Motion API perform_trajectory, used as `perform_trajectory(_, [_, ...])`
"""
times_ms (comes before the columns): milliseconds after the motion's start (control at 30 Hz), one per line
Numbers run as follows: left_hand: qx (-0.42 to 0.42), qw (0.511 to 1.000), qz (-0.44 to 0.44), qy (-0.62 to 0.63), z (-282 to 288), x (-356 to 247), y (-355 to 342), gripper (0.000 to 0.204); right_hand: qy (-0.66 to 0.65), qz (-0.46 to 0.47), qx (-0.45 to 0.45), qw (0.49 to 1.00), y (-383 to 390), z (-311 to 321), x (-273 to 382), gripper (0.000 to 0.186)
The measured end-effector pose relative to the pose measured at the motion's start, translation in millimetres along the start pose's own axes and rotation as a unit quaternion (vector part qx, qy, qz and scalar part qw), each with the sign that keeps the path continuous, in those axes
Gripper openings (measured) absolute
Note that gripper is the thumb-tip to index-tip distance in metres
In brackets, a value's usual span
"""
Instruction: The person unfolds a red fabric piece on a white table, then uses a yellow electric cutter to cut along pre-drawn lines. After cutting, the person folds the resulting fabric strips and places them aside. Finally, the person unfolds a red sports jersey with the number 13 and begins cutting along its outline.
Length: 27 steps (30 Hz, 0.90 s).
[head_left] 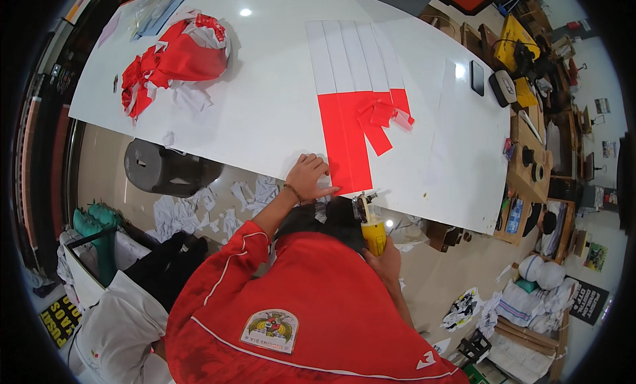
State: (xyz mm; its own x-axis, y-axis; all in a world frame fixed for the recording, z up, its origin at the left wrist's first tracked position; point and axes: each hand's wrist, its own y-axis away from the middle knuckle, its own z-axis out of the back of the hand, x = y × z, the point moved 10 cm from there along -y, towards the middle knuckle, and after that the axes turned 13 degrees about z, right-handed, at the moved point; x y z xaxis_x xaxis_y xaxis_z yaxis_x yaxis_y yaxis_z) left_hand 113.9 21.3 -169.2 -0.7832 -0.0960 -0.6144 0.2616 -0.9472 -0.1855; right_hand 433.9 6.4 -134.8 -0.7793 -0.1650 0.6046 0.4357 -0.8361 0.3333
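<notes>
My left hand (pixel 309 178) lies on the near edge of the white table, fingers spread, its thumb on the near left corner of a red and white layered cloth (pixel 346 143). The cloth's red part points toward me and its white part, in long overlapping strips, reaches away. In my right hand (pixel 387 261) is a yellow handheld electric fabric cutter (pixel 375 236). Its metal head is at the table edge, close to the cloth's near right corner; I cannot tell whether they touch. Small red scraps (pixel 380 114) and a clear pinkish piece (pixel 402 120) lie on the cloth's right side.
A crumpled red and white cloth heap (pixel 189 56) sits at the table's far left. A phone (pixel 477 78) and a dark case (pixel 503 87) are at the right edge. Below the table are a dark stool (pixel 159 169) and white scraps (pixel 182 213) on the floor.
</notes>
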Motion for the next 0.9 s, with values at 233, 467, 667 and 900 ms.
perform_trajectory(233, [-0.007, 1.000, -0.007, -0.013, -3.2, 0.9, 1.8, 0.051, 0.081, 0.032, -0.003, 0.996, -9.4, -9.7, 4.4, 0.055])
perform_trajectory(467, [-0.026, 0.999, -0.005, 0.019, 0.5, 2.7, 3.5, 0.051, 0.052, -0.006, 0.028, 0.998, -24.0, -10.4, 8.7, 0.055])
perform_trajectory(667, [-0.028, 0.999, 0.005, 0.029, 0.1, 4.1, 3.7, 0.050, 0.066, -0.029, 0.038, 0.997, -33.8, -9.3, 20.7, 0.057])
perform_trajectory(900, [-0.026, 0.999, -0.008, 0.020, -0.2, 3.8, 3.6, 0.049, 0.067, -0.029, 0.043, 0.996, -43.2, -7.2, 32.3, 0.058])
